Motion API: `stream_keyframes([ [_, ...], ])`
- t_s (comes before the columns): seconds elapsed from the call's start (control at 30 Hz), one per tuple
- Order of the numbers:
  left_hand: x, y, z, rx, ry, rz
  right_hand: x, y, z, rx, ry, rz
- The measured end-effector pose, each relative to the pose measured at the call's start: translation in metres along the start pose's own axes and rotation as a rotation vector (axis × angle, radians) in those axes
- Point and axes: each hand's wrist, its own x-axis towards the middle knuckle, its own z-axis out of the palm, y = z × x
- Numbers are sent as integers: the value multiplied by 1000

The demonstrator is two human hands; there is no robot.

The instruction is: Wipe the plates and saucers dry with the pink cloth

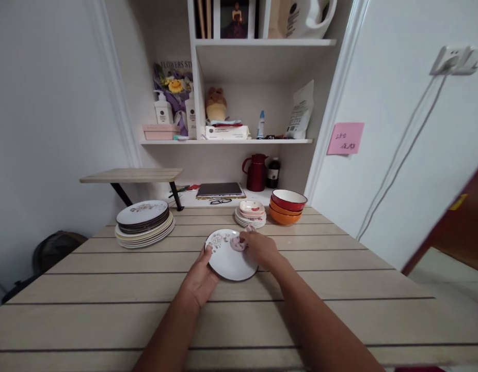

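Note:
A white plate (232, 264) with a dark rim and a floral pattern is held above the slatted table, its face up. My left hand (201, 279) grips its left edge, thumb on top and fingers beneath. Closed around a pale pink cloth (238, 244), my right hand (259, 249) presses it on the plate's upper right part. Behind the plate stand small plates (250, 221) with little dishes (252, 207) on top. Orange bowls (284, 217) with a red bowl (288, 199) on top are to their right. Stacked plates (144, 213) sit at the left.
A small raised wooden shelf (134, 175) stands behind the left stack. Along the table's back are a laptop-like dark slab (219, 189), glasses (221, 201), a red jug (256, 173) and a dark bottle (273, 173). The slatted table (118, 323) extends toward me.

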Motion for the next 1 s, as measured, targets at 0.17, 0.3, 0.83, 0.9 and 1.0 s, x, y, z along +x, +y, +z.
stream_keyframes([
  [0.17,0,-2,0,-17,2,22,-17,-4,-8,35,-213,-272],
  [0.3,-2,-3,-2,15,-76,-28,-19,-27,1,253,-246,-624],
  [0.83,-3,1,4,103,-98,-95,5,-2,-3,44,85,38],
  [0.9,-4,1,3,74,-85,-103,-2,4,-6,7,33,53],
  [1.0,-3,1,1,40,-40,-104,-11,6,-10,-19,-84,-11],
])
